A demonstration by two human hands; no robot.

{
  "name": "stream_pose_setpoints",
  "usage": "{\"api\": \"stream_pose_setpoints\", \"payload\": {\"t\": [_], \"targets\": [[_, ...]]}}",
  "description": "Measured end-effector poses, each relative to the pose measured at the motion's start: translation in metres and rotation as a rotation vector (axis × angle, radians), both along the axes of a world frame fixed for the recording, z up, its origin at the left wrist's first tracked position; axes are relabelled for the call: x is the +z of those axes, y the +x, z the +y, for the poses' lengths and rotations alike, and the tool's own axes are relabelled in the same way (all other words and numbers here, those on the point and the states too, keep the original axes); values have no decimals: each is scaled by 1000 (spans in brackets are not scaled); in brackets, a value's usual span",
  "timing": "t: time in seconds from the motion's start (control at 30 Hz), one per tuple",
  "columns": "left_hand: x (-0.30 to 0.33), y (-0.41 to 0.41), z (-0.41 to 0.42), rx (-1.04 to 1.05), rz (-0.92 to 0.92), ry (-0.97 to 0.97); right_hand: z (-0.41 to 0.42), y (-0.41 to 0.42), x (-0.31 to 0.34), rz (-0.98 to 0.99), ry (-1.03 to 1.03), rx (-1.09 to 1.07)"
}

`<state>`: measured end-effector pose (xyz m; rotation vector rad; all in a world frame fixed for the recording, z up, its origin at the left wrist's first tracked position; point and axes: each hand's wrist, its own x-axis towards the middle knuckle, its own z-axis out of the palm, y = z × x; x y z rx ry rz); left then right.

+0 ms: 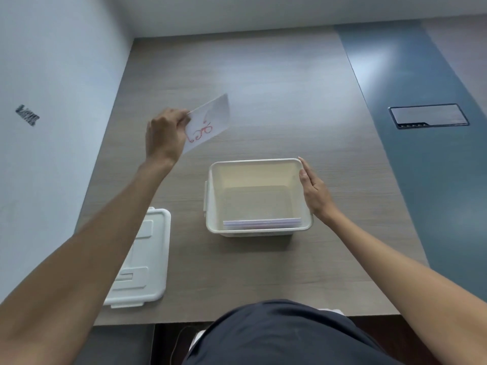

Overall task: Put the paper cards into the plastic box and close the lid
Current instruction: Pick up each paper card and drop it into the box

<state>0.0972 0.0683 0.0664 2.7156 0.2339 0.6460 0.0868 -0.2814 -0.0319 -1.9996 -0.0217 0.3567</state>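
Observation:
An open cream plastic box [210,196] stands on the wooden table, lid off. Several paper cards [262,223] stand on edge against its near wall. My left hand [164,135] is raised above the table, left of and beyond the box, pinching a white paper card [210,119] with red markings by its left end. My right hand [315,191] lies flat against the outside of the box's right wall, fingers straight, holding nothing. The white lid [150,259] lies flat on the table left of the box, partly hidden by my left forearm.
A white wall [52,101] borders the table on the left. A blue strip [411,127] runs along the table's right side with a dark cable hatch [428,115] set in it. The table's near edge [237,320] is close to my body.

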Motion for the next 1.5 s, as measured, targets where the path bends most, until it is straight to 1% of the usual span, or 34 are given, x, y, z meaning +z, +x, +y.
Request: {"api": "stream_pose_setpoints", "payload": {"t": [0.13, 0.27, 0.37, 0.47, 0.63, 0.73, 0.8, 0.87, 0.9, 0.97, 1.0, 1.03, 1.07, 1.1, 1.17, 1.2, 1.27, 1.33, 1.43, 1.5], "targets": [[30, -5, -37, -164, 20, -60, -2, 1, 0, 45, 75, 5], [39, -25, -70, -291, 164, -201, -6, 3, 5, 109, 127, 15], [30, -43, -87, -333, 324, -248, -10, 7, 6, 208, 203, 19], [13, -60, -98, -328, 484, -306, -14, 9, 9, 287, 242, 22], [-27, -88, -115, -360, 685, -369, -15, 12, 10, 323, 260, 25], [-48, -103, -120, -376, 751, -432, -14, 12, 6, 304, 280, 19], [-58, -107, -119, -401, 760, -471, -13, 12, 3, 292, 268, 20], [-60, -109, -116, -427, 695, -514, -13, 13, 0, 277, 245, 15], [-63, -108, -112, -427, 605, -484, -13, 13, -1, 263, 231, 9], [-70, -102, -103, -343, 354, -307, -11, 12, -2, 218, 190, -7], [-73, -100, -99, -252, 265, -205, -9, 11, -3, 192, 159, -11], [-75, -98, -94, -146, 229, -136, -7, 9, -4, 160, 122, -11], [-77, -96, -90, -61, 253, -109, -5, 7, -5, 124, 80, -9], [-80, -96, -87, -3, 318, -116, -2, 5, -6, 83, 29, -7], [-91, -98, -81, 32, 465, -149, 3, 1, -6, -5, -83, 1], [-96, -101, -79, 23, 508, -158, 5, 0, -6, -41, -127, 6], [-102, -107, -78, 16, 503, -201, 7, -1, -7, -110, -199, 26], [-102, -109, -79, 33, 466, -225, 7, 2, -11, -166, -331, 57], [-99, -109, -78, 58, 459, -212, 8, 7, -10, -210, -524, 114], [-99, -110, -75, 78, 464, -212, 12, 10, -7, -275, -651, 165]]}}
